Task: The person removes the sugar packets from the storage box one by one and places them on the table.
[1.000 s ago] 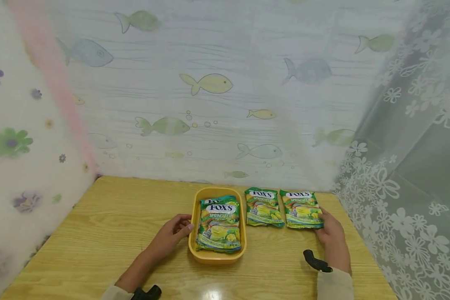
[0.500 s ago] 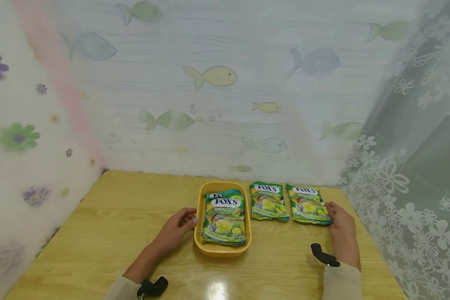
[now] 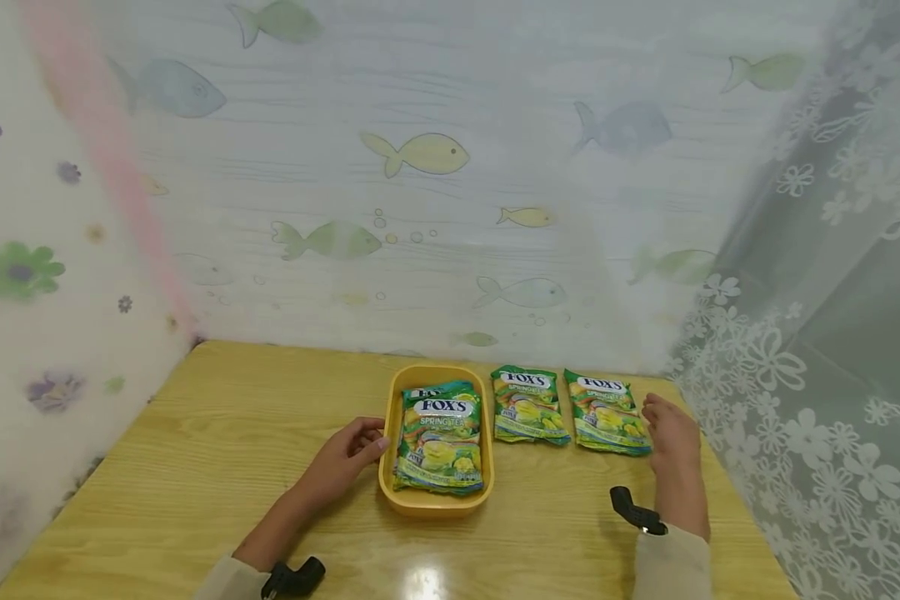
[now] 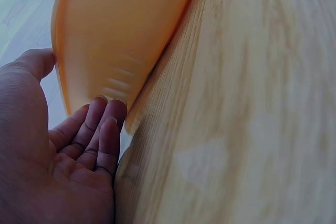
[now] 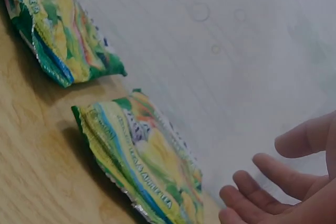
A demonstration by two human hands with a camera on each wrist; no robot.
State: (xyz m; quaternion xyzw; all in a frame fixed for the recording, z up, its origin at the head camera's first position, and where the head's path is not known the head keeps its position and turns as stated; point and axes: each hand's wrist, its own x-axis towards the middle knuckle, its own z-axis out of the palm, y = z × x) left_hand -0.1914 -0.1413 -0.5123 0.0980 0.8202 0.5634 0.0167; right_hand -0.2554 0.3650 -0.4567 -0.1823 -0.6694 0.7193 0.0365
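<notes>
A yellow tray (image 3: 434,502) sits mid-table with green Fox's candy packets (image 3: 439,437) stacked in it. My left hand (image 3: 362,448) lies on the table at the tray's left side. In the left wrist view its fingertips (image 4: 107,116) touch the tray wall (image 4: 121,35) and hold nothing. Two more packets lie flat to the right of the tray, a middle packet (image 3: 528,406) and a rightmost packet (image 3: 607,412). My right hand (image 3: 663,421) hovers just right of the rightmost packet (image 5: 142,161). Its fingers (image 5: 273,182) are spread, relaxed and empty.
The wooden table (image 3: 217,450) is closed in by a fish-print curtain (image 3: 420,208) at the back, a flower-print sheet (image 3: 37,292) on the left and lace (image 3: 810,400) on the right. Black wrist mounts (image 3: 633,510) sit on both forearms.
My right hand has slid from the rightmost packet's lower right corner up along its right edge and come off it. The left hand stays at the tray.
</notes>
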